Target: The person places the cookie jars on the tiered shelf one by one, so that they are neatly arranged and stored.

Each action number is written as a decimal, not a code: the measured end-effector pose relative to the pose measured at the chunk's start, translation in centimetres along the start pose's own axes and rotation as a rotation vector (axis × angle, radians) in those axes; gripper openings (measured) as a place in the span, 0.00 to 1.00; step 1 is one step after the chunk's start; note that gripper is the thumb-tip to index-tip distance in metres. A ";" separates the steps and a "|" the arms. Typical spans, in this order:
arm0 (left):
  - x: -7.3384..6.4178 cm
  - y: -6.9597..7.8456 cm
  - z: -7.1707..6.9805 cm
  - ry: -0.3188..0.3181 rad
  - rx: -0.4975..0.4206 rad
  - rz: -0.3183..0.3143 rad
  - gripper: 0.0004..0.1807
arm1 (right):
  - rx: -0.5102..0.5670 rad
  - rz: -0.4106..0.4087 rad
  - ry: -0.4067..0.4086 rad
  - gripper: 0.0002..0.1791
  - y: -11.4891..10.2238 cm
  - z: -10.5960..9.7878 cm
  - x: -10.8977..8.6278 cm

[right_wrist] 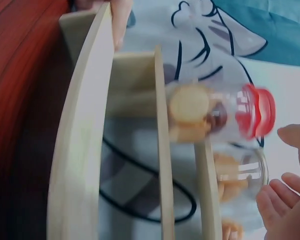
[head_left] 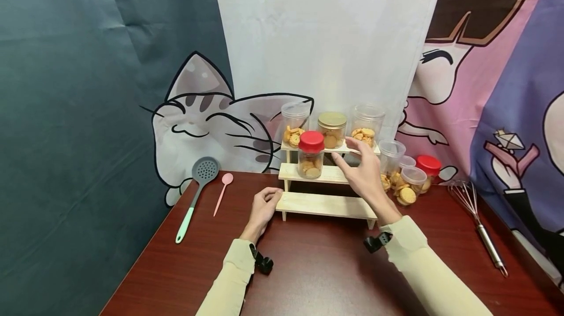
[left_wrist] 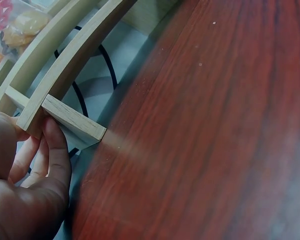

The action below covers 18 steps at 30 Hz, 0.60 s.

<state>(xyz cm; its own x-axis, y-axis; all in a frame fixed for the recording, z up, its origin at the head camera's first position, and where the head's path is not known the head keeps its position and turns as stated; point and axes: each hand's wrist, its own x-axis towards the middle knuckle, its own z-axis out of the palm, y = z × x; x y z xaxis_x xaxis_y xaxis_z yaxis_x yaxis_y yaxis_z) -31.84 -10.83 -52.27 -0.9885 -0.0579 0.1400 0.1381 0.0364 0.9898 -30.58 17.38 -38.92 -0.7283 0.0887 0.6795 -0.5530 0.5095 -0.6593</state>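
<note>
My left hand (head_left: pixel 263 210) grips the left end of the lowest step of a three-step wooden display rack (head_left: pixel 326 205); in the left wrist view thumb and fingers close round the board's corner (left_wrist: pixel 32 120). On the middle step, toward its left end, stands a red-lidded jar of cookies (head_left: pixel 310 159). To its right hovers my right hand (head_left: pixel 364 169), thumb and fingers spread and holding nothing. The top step carries a gold-lidded jar (head_left: pixel 332 130) between two clear-lidded jars, one on the left (head_left: pixel 294 125) and one on the right (head_left: pixel 367 125), all with cookies inside.
Right of the rack stand several more cookie jars, among them a red-lidded one (head_left: pixel 427 171) and a clear one (head_left: pixel 409 186). A whisk (head_left: pixel 482 230) lies farther right. On the left lie a slotted turner (head_left: pixel 198 193) and a pink spoon (head_left: pixel 224 189). A printed curtain (head_left: pixel 326 37) hangs behind.
</note>
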 end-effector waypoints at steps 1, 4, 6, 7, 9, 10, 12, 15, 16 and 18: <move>0.0 -0.1 0.0 0.001 -0.002 -0.001 0.15 | -0.002 -0.005 0.014 0.30 0.4 -0.6 -0.2; 0.1 -0.2 0.0 -0.001 -0.006 -0.003 0.15 | -0.020 -0.011 0.055 0.27 1.8 -2.4 -0.7; 0.1 -0.2 0.0 -0.003 -0.006 -0.005 0.15 | -0.038 -0.001 0.083 0.26 2.7 -3.7 -1.1; 0.1 -0.2 0.0 -0.004 -0.006 -0.006 0.15 | -0.045 0.011 0.095 0.25 3.1 -4.3 -1.3; 0.0 -0.2 0.0 -0.004 -0.004 -0.007 0.15 | -0.074 0.039 0.124 0.25 3.9 -5.6 -1.7; 0.0 -0.2 0.0 -0.004 -0.006 -0.008 0.15 | -0.095 0.058 0.141 0.24 4.3 -6.2 -1.9; 0.0 -0.2 0.0 -0.004 -0.007 -0.008 0.16 | -0.126 0.099 0.170 0.24 5.2 -7.5 -2.3; 0.0 -0.2 0.0 -0.004 -0.012 -0.012 0.16 | -0.174 0.144 0.218 0.24 6.6 -9.3 -2.8; 0.1 -0.3 0.0 -0.004 -0.014 -0.014 0.16 | -0.189 0.159 0.236 0.24 7.2 -9.8 -2.9; 0.1 -0.3 0.0 -0.002 -0.018 -0.015 0.15 | -0.215 0.176 0.265 0.24 8.3 -10.7 -3.2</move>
<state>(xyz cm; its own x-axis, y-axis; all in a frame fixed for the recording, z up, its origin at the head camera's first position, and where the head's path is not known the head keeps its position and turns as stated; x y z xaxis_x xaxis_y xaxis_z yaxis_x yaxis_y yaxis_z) -31.97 -10.82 -52.58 -0.9906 -0.0558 0.1251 0.1243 0.0177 0.9921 -28.51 30.48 -43.12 -0.6593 0.3948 0.6399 -0.3108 0.6318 -0.7101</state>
